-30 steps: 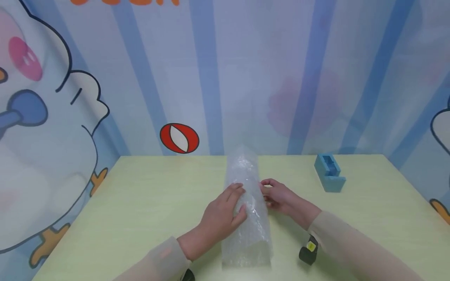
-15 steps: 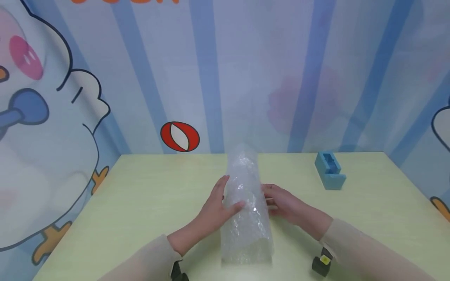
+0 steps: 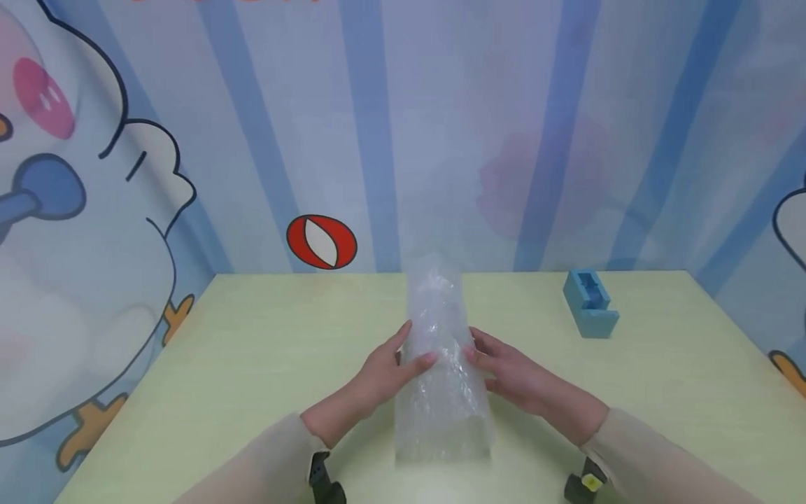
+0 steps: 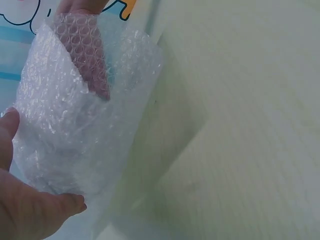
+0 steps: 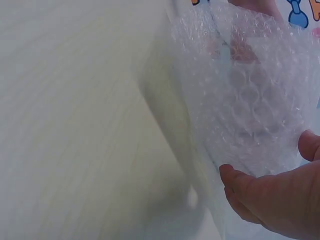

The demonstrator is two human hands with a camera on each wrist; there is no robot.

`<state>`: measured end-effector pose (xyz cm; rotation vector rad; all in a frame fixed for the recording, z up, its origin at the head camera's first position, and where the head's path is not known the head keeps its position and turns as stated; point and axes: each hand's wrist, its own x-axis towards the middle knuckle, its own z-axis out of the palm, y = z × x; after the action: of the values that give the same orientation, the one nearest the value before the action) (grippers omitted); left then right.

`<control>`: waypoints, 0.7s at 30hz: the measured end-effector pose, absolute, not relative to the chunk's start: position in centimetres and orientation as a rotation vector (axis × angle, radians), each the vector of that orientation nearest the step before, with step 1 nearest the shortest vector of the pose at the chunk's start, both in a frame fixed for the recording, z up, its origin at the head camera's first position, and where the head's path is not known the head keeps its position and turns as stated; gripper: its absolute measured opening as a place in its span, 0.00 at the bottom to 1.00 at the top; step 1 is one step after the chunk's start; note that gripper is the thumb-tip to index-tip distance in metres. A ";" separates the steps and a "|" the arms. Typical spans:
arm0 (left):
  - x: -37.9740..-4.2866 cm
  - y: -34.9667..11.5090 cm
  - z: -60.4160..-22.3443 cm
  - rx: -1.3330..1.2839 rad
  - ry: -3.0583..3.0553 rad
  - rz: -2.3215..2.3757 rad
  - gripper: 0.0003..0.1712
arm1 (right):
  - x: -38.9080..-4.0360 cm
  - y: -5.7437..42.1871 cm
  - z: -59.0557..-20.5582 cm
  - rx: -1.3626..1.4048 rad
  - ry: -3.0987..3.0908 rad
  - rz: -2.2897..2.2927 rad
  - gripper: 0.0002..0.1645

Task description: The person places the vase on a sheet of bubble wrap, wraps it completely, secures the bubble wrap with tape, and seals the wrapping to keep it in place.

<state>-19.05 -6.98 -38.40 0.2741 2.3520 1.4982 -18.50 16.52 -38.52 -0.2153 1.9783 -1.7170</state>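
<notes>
A long strip of clear bubble wrap [image 3: 434, 406], folded or rolled lengthwise, extends away from me at mid-table. My left hand [image 3: 384, 374] holds its left side, thumb on top and fingers at the edge. From the other side my right hand [image 3: 516, 367] grips it, its thumb on the upper face and some fingers hidden beneath. Close up in the left wrist view, the bubble wrap [image 4: 75, 125] is layered, with a reddish patch showing through near the top. In the right wrist view, layers of bubble wrap [image 5: 250, 100] hang beside the right fingers, casting a shadow on the table.
A blue tape dispenser [image 3: 592, 308] stands at the back right of the pale yellow table [image 3: 271, 336]. Behind the table hangs a striped blue backdrop [image 3: 441, 140] with cartoon prints.
My left hand has slid from the top of the bubble wrap to its left side. The right hand has brought its thumb onto the wrap's upper face. The tape dispenser stays put.
</notes>
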 end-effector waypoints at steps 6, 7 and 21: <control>-20.4 -6.7 -38.6 0.283 2.351 1.493 0.51 | -19.4 16.4 -38.6 -0.215 1.998 -1.730 0.44; -20.6 -6.7 -38.7 0.288 2.352 1.496 0.51 | -19.6 16.4 -38.6 -0.205 2.001 -1.729 0.44; -22.5 -7.1 -38.4 0.250 2.358 1.475 0.45 | -20.8 17.5 -37.9 -0.216 2.069 -1.655 0.42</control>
<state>-22.52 -7.13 -38.42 0.2499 2.3579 1.4746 -20.75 17.52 -37.90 -0.2157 2.0690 -1.6550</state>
